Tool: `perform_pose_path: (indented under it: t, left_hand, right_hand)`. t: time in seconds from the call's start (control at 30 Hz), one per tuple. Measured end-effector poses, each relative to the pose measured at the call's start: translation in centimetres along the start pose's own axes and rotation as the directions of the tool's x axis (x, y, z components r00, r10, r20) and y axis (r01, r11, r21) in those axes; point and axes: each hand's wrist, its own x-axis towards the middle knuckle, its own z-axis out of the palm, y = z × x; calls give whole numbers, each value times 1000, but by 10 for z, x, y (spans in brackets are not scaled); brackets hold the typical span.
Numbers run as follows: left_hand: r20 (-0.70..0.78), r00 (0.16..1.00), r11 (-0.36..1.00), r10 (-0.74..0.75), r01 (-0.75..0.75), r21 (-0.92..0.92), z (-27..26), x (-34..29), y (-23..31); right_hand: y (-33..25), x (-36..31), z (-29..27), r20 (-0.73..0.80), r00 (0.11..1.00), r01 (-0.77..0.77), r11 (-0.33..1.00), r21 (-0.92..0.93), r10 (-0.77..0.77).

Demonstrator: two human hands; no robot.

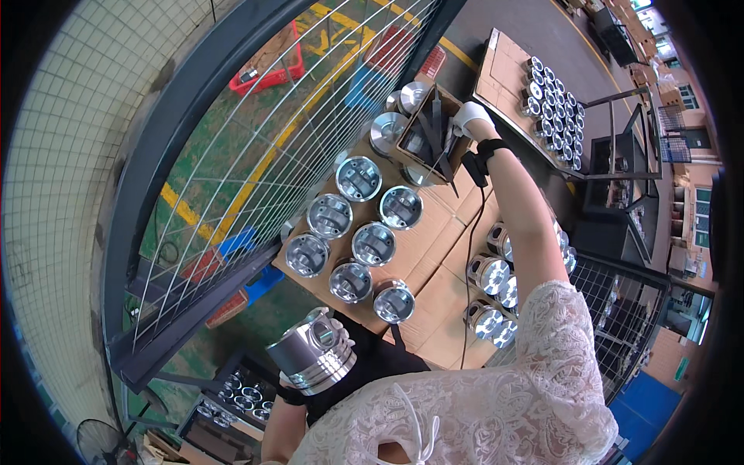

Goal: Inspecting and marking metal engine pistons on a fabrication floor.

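My left hand, in a white glove, grips a shiny metal piston near my body; the piston is tilted, its grooved end toward me. My right arm stretches far forward, and the white-gloved right hand is at the edge of a cardboard box. Its fingers curl down into the box and are partly hidden; what they hold I cannot make out. Long dark flat tools stick out of that box. Several pistons stand in rows on the cardboard-covered table between my hands.
More pistons stand right of a black cable. A wire mesh fence borders the table on the left. Farther off, another cardboard-topped table bears many pistons. A lower rack with pistons stands at lower left.
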Motion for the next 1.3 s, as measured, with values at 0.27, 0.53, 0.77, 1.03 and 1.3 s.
perform_pose_path:
  t: [0.27, 0.53, 0.77, 1.03, 1.3]
  left_hand:
    - [-45, 995, 987, 88, -80, 142, -16, 1, 3]
    - [-3, 993, 986, 117, -116, 123, -15, 1, 2]
    - [-47, 997, 997, 64, -62, 43, -16, -9, 0]
    - [-12, 1000, 999, -2, 2, -34, -26, -17, -12]
    - [-125, 992, 1000, 16, -18, -13, -20, -30, -22]
  right_hand:
    - [-25, -19, 15, -158, 986, -88, 967, -239, 51]
    - [-26, 0, 48, -207, 970, -166, 967, -193, 125]
    - [-23, 6, 48, -180, 978, -133, 983, -126, 109]
    - [-14, -7, 48, -223, 972, -72, 997, -17, 67]
    - [-9, 5, 47, -330, 944, 47, 996, 72, -20]
